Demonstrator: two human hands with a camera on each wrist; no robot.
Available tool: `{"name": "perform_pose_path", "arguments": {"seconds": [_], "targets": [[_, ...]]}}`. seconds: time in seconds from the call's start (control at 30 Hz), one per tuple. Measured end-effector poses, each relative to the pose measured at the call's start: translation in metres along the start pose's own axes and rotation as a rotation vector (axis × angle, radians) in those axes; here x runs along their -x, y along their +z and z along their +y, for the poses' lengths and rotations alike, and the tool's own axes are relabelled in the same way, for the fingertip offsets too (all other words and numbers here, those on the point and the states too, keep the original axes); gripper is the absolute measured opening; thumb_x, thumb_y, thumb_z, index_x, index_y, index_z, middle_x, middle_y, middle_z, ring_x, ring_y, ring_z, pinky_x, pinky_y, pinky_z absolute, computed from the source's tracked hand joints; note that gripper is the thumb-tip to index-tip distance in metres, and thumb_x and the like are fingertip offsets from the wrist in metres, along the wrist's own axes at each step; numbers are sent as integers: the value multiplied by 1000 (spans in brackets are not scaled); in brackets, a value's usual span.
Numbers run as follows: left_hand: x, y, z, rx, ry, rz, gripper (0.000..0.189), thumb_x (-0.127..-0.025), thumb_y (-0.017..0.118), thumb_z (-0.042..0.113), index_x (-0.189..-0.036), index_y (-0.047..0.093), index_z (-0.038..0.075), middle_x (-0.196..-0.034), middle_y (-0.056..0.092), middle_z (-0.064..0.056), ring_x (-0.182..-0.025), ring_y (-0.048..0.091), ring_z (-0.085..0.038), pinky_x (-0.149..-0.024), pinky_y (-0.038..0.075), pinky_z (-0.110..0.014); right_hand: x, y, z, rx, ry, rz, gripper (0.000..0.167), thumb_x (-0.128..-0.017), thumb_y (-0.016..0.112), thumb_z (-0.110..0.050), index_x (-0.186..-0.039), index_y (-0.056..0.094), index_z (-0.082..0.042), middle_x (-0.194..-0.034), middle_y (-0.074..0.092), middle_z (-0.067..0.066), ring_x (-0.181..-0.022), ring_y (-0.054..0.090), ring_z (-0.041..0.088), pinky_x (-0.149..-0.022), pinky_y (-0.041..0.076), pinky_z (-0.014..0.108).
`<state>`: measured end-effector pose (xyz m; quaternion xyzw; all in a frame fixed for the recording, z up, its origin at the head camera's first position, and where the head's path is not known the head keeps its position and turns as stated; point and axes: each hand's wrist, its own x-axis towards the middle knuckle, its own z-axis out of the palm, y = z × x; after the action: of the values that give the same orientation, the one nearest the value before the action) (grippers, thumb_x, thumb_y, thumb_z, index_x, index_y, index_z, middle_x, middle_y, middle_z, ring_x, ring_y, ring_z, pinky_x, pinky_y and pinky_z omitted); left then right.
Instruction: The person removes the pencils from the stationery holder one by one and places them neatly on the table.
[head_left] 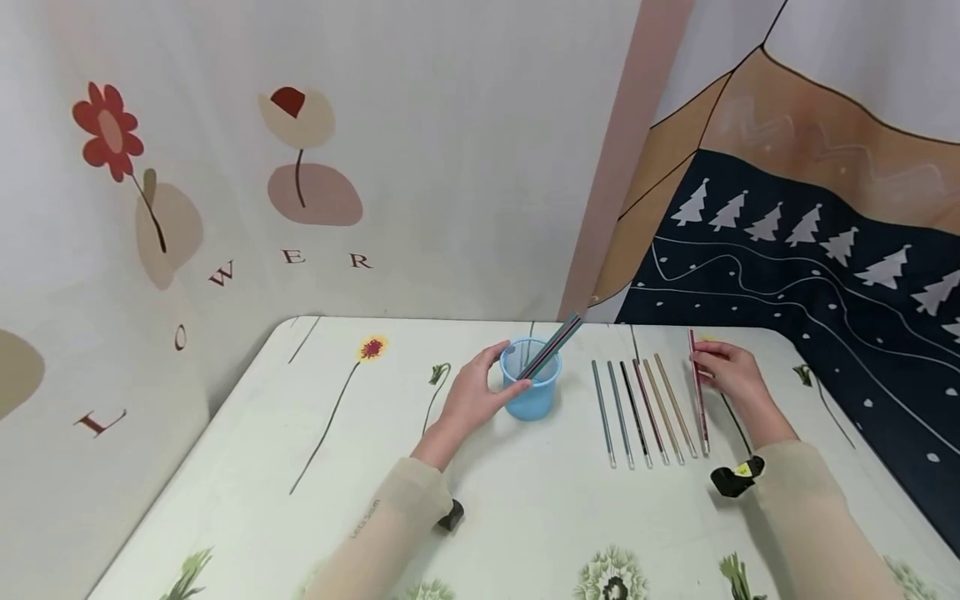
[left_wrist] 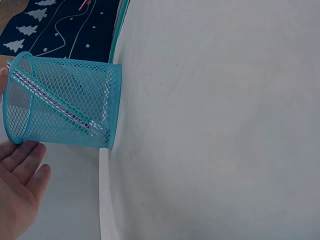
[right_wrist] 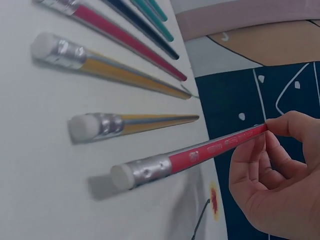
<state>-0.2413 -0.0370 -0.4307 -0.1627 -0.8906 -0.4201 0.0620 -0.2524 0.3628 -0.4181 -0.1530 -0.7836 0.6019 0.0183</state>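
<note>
My left hand (head_left: 474, 393) holds a light blue mesh pencil cup (head_left: 531, 406) near its rim, thumb on the near side and fingers toward the far side. A few dark and green pencils (head_left: 553, 343) lean to the right inside the cup, and their lower ends show through the mesh (left_wrist: 55, 100) in the left wrist view. Over on the right, my right hand (head_left: 737, 382) pinches a red pencil (right_wrist: 200, 154) between thumb and fingers near its far end. Its white eraser (right_wrist: 122, 176) points toward me, with a shadow beside it on the tabletop.
Between cup and right hand lies a row of several pencils: green ones (head_left: 603, 412), a black one (head_left: 636, 412), a red one (head_left: 650, 411) and yellow ones (head_left: 663, 408). The white flowered tablecloth (head_left: 525, 517) covers the table. A pale curtain (head_left: 465, 167) and a dark tree-print cloth (head_left: 787, 275) hang behind.
</note>
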Motion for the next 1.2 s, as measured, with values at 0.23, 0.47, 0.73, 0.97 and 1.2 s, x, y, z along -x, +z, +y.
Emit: {"name": "perform_pose_path", "arguments": {"seconds": [0.23,0.47,0.73,0.97,1.2], "targets": [[0,1,-1,-7,0,7,77,-86,74,47,-149,45,12,-148,55,-10,-136,53,-29,-111,48,-46,2,0,3,47,24,-64,13,-98,60,-14,-111,60,-10,-75,59,-25,-72,60,-7,-65,56,14],[0,0,-1,-3,-13,-4,78,-86,75,48,-149,45,13,-149,54,-9,-138,51,-29,-113,46,-46,-5,4,8,205,61,-49,43,-100,55,-19,-135,50,7,-79,56,-19,-70,57,-4,-64,53,19],[-2,0,0,-8,-2,2,77,-87,74,47,-149,45,12,-148,54,-10,-137,52,-29,-112,47,-46,-11,7,14,260,65,-60,43,-100,54,-13,-135,50,11,-84,58,-10,-69,55,-3,-59,52,15],[-3,0,0,-8,-4,1,78,-86,75,47,-149,45,12,-149,54,-9,-138,52,-29,-113,46,-46,-12,10,14,341,23,-83,41,-99,55,-11,-132,53,13,-104,64,9,-70,55,-4,-60,52,13],[-1,0,0,-16,-12,0,78,-86,75,47,-149,45,12,-148,54,-10,-138,51,-29,-113,46,-47,-14,15,21,437,-6,-75,38,-99,57,-13,-127,57,13,-115,63,25,-73,55,2,-61,51,13]]}}
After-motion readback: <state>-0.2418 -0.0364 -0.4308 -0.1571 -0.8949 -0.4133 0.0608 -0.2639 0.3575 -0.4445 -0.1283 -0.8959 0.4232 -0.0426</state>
